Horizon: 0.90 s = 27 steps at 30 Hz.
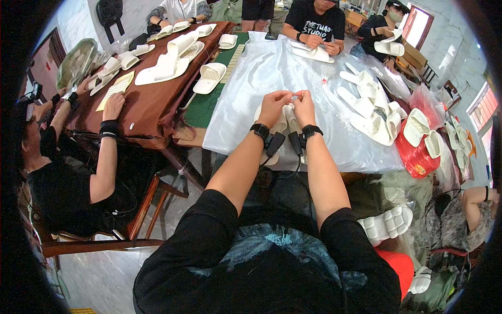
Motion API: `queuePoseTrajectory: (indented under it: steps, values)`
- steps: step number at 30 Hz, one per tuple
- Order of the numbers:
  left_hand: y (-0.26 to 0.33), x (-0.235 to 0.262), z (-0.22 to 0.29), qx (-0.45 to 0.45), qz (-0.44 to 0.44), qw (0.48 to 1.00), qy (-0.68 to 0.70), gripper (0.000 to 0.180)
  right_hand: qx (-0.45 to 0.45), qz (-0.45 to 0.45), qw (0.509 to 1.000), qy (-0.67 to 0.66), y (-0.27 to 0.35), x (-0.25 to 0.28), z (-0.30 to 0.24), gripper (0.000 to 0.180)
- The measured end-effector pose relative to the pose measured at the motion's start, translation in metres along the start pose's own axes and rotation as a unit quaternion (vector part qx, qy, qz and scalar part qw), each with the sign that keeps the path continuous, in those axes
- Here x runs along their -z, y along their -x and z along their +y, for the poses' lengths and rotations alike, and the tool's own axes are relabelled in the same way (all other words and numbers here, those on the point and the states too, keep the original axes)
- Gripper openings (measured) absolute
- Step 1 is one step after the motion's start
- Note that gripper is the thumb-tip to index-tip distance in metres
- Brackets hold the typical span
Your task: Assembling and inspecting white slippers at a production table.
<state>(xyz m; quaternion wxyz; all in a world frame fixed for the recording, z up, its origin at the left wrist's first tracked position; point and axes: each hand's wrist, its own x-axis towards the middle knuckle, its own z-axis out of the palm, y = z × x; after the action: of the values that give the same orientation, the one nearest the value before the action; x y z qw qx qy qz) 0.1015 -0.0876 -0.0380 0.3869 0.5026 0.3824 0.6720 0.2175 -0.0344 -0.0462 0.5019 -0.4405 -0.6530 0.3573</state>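
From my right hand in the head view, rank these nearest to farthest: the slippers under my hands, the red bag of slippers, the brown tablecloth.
From the right hand:
1. Slippers under the hands, directly beneath it on the white sheet.
2. Red bag of slippers, to the right at the table edge.
3. Brown tablecloth, far left, on the neighbouring table.

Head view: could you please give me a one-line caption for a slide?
Left hand and right hand pinch a small item together above white slippers on a white-covered table.
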Motion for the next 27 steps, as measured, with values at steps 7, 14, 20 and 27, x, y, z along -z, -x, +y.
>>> queuePoseTrajectory:
  steps: [7,14,20,27]
  values:
    - [-0.004,0.000,-0.005,-0.016,0.028,0.999,-0.011,0.020,0.067,0.018,0.992,0.104,0.002,-0.006,-0.008,0.017]
    - [0.000,-0.002,-0.002,-0.031,0.023,0.999,0.006,0.018,0.165,0.040,0.963,0.211,0.007,-0.017,-0.014,0.015]
    - [0.000,-0.003,-0.002,-0.021,0.024,0.999,-0.005,0.016,0.176,0.031,0.962,0.209,0.009,-0.014,-0.016,0.015]
    - [-0.003,0.000,-0.005,-0.016,0.061,0.998,-0.002,0.015,0.107,0.019,0.994,-0.023,0.011,-0.007,-0.013,0.019]
